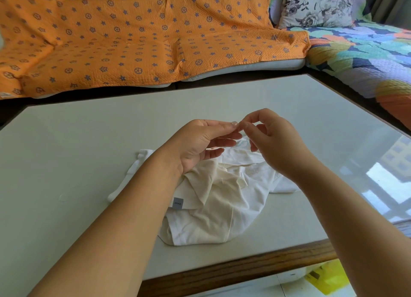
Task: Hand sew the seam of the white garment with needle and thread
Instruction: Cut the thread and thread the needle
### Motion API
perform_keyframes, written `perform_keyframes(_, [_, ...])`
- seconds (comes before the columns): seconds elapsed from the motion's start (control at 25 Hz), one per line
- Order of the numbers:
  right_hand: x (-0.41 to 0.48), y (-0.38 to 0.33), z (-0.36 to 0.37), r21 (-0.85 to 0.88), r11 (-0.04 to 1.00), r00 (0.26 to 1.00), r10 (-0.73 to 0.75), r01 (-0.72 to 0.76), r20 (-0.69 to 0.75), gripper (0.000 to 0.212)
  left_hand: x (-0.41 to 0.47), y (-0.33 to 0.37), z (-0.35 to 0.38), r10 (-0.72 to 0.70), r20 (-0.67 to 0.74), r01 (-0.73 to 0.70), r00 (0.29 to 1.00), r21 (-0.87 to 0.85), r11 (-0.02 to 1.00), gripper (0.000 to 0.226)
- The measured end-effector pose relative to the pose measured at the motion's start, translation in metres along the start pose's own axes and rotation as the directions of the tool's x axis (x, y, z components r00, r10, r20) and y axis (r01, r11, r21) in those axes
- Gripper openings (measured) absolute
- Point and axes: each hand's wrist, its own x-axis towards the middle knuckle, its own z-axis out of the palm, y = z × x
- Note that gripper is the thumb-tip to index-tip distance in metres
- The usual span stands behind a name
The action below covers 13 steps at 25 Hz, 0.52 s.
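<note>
**Bare forearms in over the table, fingertips meeting above the white garment**

Reaching in across the near wooden edge of the table (89, 152): left forearm (124, 219) and right forearm (355, 219), both bare. Raised above the table's middle, left hand (200, 141) and right hand (273, 141), thumb and forefinger tips brought together in one shared pinch, remaining fingers loosely curled. Cannot tell the contents of that pinch (needle and thread presumably, both too fine to show), so neither hand confirmed as grasping anything.

Lying crumpled on the table directly beneath the hands, spreading toward its near edge: white garment (218, 208), folded over itself, grey label (178, 202) turned up on its left side. Seam not picked out among the folds.

Judged light, limp and quick to slide on the smooth tabletop, with no stiffness to keep a seam straight unaided. Best taken at the seam's folded edge, pinched flat between thumb and forefinger of one hand, close to the needle's entry point, the bulk left resting on the table to carry its own weight. Likely to pucker under a hard pull on the thread, so gentle tension advised.

Beyond the table's far edge, sofa under an orange patterned cover (133, 41). Off the table's near right corner, down on the floor, something yellow (329, 279), not identifiable
</note>
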Motion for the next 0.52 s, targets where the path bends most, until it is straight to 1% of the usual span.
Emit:
perform_keyframes(0.32, [0.0010, 0.0025, -0.0039, -0.018, 0.999, 0.996, 0.036, -0.034, 0.082, 0.016, -0.0017, 0.0019, -0.0022, -0.008, 0.027, 0.004, 1.000, 0.159, 0.987, 0.012])
perform_keyframes(0.52, [0.0013, 0.0031, -0.0022, -0.007, 0.999, 0.994, 0.048, -0.048, 0.098, 0.016, -0.0020, 0.0023, -0.0029, -0.002, 0.021, -0.002, 1.000, 0.187, 0.982, 0.011])
